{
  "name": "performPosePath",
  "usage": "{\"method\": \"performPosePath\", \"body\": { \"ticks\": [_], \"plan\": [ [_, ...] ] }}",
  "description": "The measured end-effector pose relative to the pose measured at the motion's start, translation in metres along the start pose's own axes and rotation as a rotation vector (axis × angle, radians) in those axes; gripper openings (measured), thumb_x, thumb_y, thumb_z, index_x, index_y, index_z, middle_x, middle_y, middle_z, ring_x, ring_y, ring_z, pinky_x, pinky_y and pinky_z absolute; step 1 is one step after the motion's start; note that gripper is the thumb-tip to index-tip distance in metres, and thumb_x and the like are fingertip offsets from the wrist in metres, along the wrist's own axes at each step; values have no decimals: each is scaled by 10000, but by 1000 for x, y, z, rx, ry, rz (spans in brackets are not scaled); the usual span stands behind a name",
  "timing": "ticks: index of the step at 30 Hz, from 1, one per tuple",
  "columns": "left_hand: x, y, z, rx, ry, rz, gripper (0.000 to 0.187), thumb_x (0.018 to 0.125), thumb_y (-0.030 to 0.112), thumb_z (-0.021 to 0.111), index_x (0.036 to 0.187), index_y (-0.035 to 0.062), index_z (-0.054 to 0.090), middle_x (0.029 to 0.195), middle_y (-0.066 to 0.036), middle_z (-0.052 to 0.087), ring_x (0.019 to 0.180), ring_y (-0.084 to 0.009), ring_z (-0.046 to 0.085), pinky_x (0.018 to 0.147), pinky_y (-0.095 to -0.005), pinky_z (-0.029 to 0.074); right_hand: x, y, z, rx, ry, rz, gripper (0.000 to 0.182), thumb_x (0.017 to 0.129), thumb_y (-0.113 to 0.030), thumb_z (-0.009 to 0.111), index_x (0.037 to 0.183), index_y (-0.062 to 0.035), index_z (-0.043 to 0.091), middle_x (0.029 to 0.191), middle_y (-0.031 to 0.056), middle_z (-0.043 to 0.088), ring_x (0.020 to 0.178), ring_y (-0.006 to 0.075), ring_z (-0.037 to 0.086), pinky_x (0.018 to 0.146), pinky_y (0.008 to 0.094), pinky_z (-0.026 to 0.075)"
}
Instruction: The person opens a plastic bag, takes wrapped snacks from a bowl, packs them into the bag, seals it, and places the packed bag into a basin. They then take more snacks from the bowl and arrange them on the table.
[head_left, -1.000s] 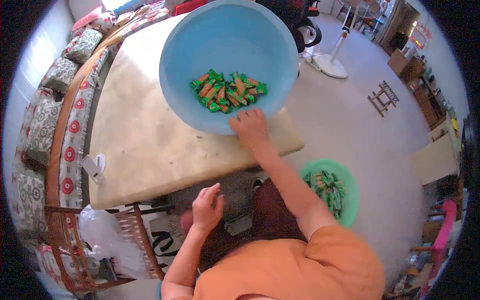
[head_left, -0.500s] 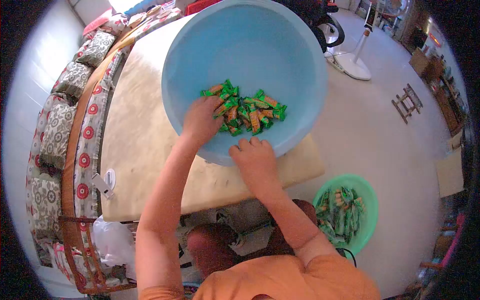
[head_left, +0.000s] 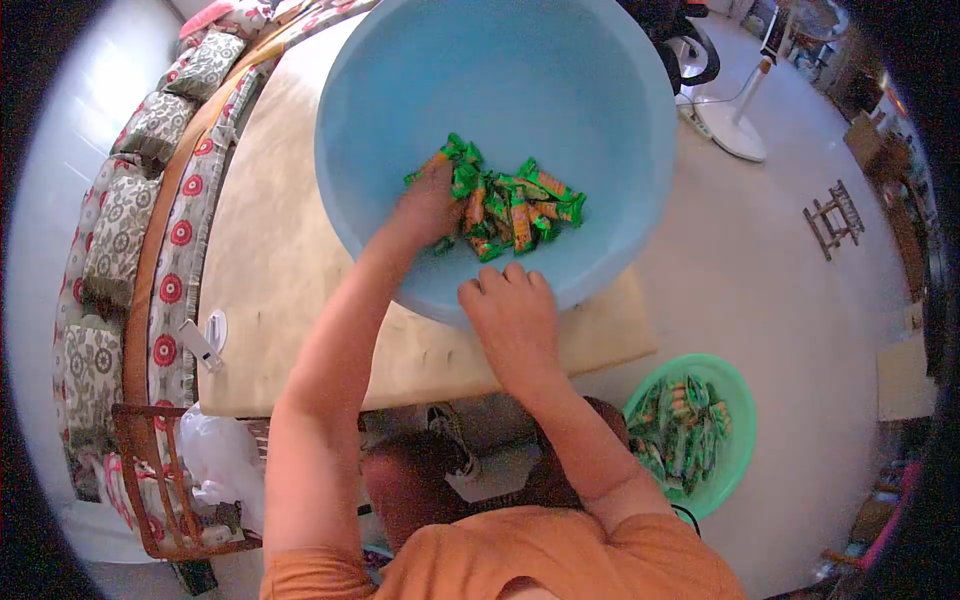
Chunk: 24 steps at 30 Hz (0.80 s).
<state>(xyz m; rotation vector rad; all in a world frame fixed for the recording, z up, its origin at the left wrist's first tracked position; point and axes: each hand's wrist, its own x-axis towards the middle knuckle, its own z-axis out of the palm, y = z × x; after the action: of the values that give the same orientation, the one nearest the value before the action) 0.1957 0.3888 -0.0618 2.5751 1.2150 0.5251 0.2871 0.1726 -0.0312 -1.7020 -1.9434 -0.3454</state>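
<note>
Reaching deeper than half a second ago, the left hand (head_left: 432,203) closes on green-and-orange wrapped candies (head_left: 510,210) inside the large light-blue plastic basin (head_left: 400,90); the right hand (head_left: 510,315) grips its near rim.

Hidden grips, cropped rim

The left hand (head_left: 432,205) buries its fingertips in the wrapped candies (head_left: 505,208), so its grip cannot be read. The blue basin (head_left: 420,90) loses its rim at 12 o'clock to the frame edge. Wrapper print is too small to read.
</note>
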Motion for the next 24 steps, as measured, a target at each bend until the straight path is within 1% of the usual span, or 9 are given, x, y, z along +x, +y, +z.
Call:
{"method": "performPosePath", "body": {
  "ticks": [4, 5, 6, 8, 9, 12, 18, 20, 24],
  "plan": [
    [-28, 49, -70, -114, 198, -132, 622, 833, 268, 651, 1330, 10, 380, 1205, -275, 536, 1124, -433, 516, 934, -462, 438, 6, 3, -1, -14, -32, 45, 77, 710, -148, 583, 781, -135, 610, 782, 40, 569, 783, 227, 566, 646, 364, 424],
    [-36, 50, -88, -78, 346, -58, 633, 843, 275, 646, 1347, 13, 367, 1193, -278, 544, 1102, -439, 526, 916, -461, 445, 7, 5, -1, -38, -40, 50, 77, 710, -148, 584, 781, -137, 610, 783, 41, 571, 780, 229, 571, 642, 367, 427],
    [-51, 44, -106, -31, 486, 8, 644, 853, 283, 641, 1363, 16, 354, 1181, -280, 551, 1080, -444, 537, 899, -460, 451, 6, 4, -1, -50, -54, 51, 77, 710, -147, 585, 782, -139, 611, 784, 41, 573, 778, 230, 576, 639, 370, 431],
    [-82, 32, -142, -70, 530, -196, 624, 864, 301, 629, 1353, 19, 364, 1139, -280, 573, 1020, -452, 561, 862, -463, 461, 9, 4, -3, -17, -29, 30, 75, 715, -148, 585, 785, -141, 612, 784, 42, 573, 776, 234, 578, 633, 377, 435],
    [-92, -10, -141, 102, 631, -150, 629, 861, 322, 625, 1353, 26, 369, 1080, -275, 594, 976, -445, 584, 836, -477, 466, 10, 4, -3, -13, -6, 24, 74, 718, -148, 585, 787, -142, 612, 783, 42, 573, 775, 236, 580, 630, 381, 437],
    [-128, -67, -123, 284, 364, -572, 627, 859, 337, 622, 1350, 32, 379, 1105, -263, 584, 1002, -416, 587, 844, -475, 469, 9, 2, -1, -38, -16, 4, 76, 720, -148, 585, 792, -138, 609, 786, 44, 571, 783, 239, 580, 633, 380, 438],
    [-184, -160, -66, 536, 346, -691, 624, 868, 452, 557, 1331, 62, 409, 1210, -203, 544, 1119, -376, 529, 892, -491, 458, 6, 2, -3, -44, -86, -16, 92, 710, -128, 588, 802, -128, 598, 793, 45, 564, 803, 233, 572, 644, 377, 434],
    [-177, -134, -73, 530, 131, -964, 648, 869, 467, 552, 1344, 56, 395, 1256, -171, 522, 1184, -354, 485, 947, -513, 416, 7, 3, -9, -11, -135, 11, 124, 758, -151, 581, 869, -113, 622, 834, 62, 595, 849, 241, 583, 693, 391, 457],
    [-183, -153, -67, 482, 143, -958, 718, 870, 516, 533, 1391, 58, 344, 1360, -162, 445, 1257, -350, 420, 987, -543, 366, 8, 4, -4, 9, -48, 14, 89, 714, -135, 583, 803, -129, 591, 790, 40, 561, 795, 224, 562, 653, 368, 432]
  ]
}}
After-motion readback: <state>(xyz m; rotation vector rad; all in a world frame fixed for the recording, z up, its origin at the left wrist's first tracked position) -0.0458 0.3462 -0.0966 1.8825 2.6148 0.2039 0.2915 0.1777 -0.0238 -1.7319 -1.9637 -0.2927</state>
